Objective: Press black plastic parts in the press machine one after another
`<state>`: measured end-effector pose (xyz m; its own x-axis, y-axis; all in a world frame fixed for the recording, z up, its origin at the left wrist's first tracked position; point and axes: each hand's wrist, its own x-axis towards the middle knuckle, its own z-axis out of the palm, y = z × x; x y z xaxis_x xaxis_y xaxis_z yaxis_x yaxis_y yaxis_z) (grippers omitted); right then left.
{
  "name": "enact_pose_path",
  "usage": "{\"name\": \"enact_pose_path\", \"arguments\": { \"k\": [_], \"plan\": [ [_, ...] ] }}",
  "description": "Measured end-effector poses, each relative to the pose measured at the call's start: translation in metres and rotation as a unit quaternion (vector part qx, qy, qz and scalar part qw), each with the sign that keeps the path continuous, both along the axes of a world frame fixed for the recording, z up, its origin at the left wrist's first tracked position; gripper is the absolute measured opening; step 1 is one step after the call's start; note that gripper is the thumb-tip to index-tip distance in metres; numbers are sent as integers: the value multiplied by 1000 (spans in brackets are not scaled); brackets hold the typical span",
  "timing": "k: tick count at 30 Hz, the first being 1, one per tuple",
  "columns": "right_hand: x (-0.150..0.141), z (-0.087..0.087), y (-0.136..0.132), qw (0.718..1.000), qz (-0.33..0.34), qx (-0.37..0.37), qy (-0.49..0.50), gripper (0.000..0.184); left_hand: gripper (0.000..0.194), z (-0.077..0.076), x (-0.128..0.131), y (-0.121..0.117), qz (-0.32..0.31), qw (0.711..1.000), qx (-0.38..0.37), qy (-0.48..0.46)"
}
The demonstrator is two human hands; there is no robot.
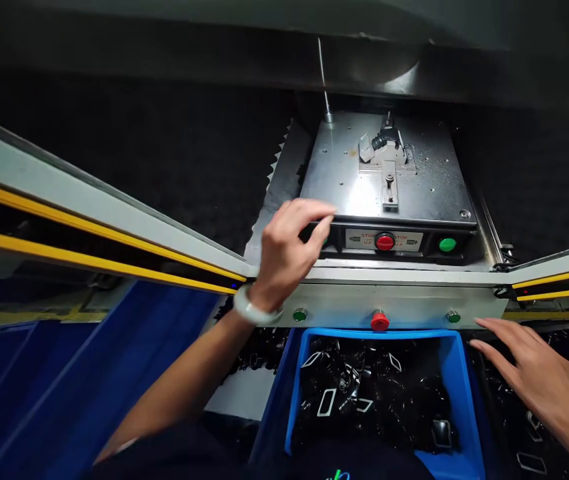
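My left hand (288, 252) reaches up to the black control panel (364, 240) of a press machine, its fingertips curled over the panel's left end where a green button is hidden. My right hand (534, 373) hovers open, fingers stretched out, just below the right green button (453, 317) on the lower grey ledge. On the steel plate (344, 173) a black part (384, 140) sits in a metal fixture (388, 163). A blue bin (457, 373) below holds several black parts (364, 393).
The panel has a red stop button (385, 242) and a green button (447, 245). The ledge carries a green button (299, 315) and a red one (379, 322). Yellow-striped light-curtain rails (104, 253) flank both sides. Blue crates (64, 387) stand at left.
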<state>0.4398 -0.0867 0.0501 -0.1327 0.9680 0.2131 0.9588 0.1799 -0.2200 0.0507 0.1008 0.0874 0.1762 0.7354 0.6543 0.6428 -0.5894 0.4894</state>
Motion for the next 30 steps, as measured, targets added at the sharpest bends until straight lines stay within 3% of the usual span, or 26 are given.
{"name": "enact_pose_path", "arguments": {
  "k": [3,5,9,12,14,17,19,20,22,23,25,28,30],
  "plan": [
    [-15,-23,25,997,-16,-57,-50,42,16,-40,-36,-68,43,996,-78,-3],
    [-15,-34,35,994,-25,-95,-39,40,16,-68,-56,-92,52,987,-151,32],
    [-8,-45,43,987,-37,-153,15,32,30,-101,-85,-97,11,957,-254,141],
    [-9,-48,46,987,-63,-149,14,25,31,-105,-95,-90,-24,944,-270,186],
    [-15,-49,45,989,-77,-125,-7,20,30,-103,-95,-90,-5,944,-250,216],
    [-31,-49,31,993,-80,-64,-57,21,33,-99,-82,-101,50,943,-227,236],
    [-47,-50,15,995,-60,-40,-75,25,33,-95,-63,-115,76,951,-225,198],
    [-57,-52,6,996,-40,-43,-73,27,29,-93,-51,-122,67,956,-226,173],
    [-76,-61,-9,996,15,-75,-56,29,19,-90,-21,-134,-7,957,-243,158],
    [-84,-68,-14,993,39,-97,-46,31,19,-89,-4,-139,-62,946,-265,176],
    [-97,-84,-19,988,64,-137,-34,33,22,-89,28,-144,-153,893,-341,251],
    [-102,-100,-18,985,59,-161,-29,37,21,-96,65,-140,-205,807,-441,333],
    [-99,-102,-18,986,49,-159,-14,35,17,-102,77,-135,-226,789,-459,341]
  ]
}}
